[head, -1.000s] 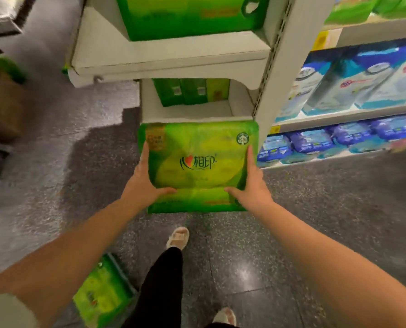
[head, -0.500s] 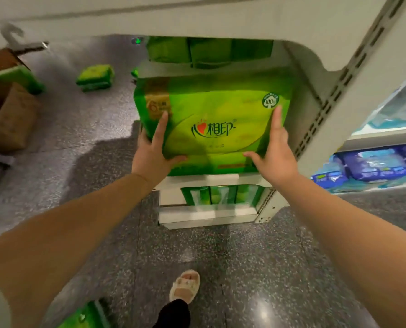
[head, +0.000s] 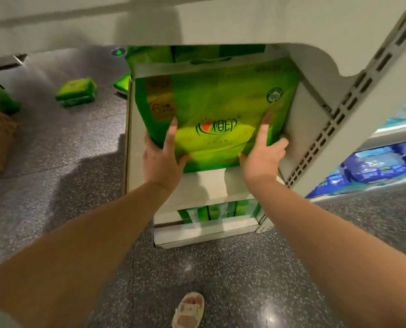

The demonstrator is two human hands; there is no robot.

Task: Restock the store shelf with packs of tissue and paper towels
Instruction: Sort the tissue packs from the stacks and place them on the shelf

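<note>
Green plastic film wrapped the tissue pack (head: pixel 216 119), which sat in the middle bay of the shelf (head: pixel 206 183), its lower edge at the front lip and its top reaching up toward the board above. Both hands were on its front face. The left hand (head: pixel 160 157) clasped the lower corner at seven o'clock on the pack, forefinger laid straight up the film, thumb hooked along the bottom edge and the other fingers wrapped behind the side. The right hand (head: pixel 262 155) gripped the corner at five o'clock in the same way, one finger pointing up beside the printed logo.

Judged by its look, the pack would be light and soft, giving under a squeeze, and the glossy film would probably slide in a loose hold. The two lower corners, where the contents back up the wrap, seemed the safest places to take it, with pressure from both sides rather than a pinch on the film.

More green packs (head: pixel 192 53) stood behind at twelve o'clock, mostly covered. How deep the bay ran, and whether the pack's far edge touched them, could not be made out. The print on the pack was blurred. Loose green packs (head: pixel 76 92) lay on the floor (head: pixel 55 143) at ten o'clock, and blue packs (head: pixel 377 165) at three o'clock were cut off by the frame.
</note>
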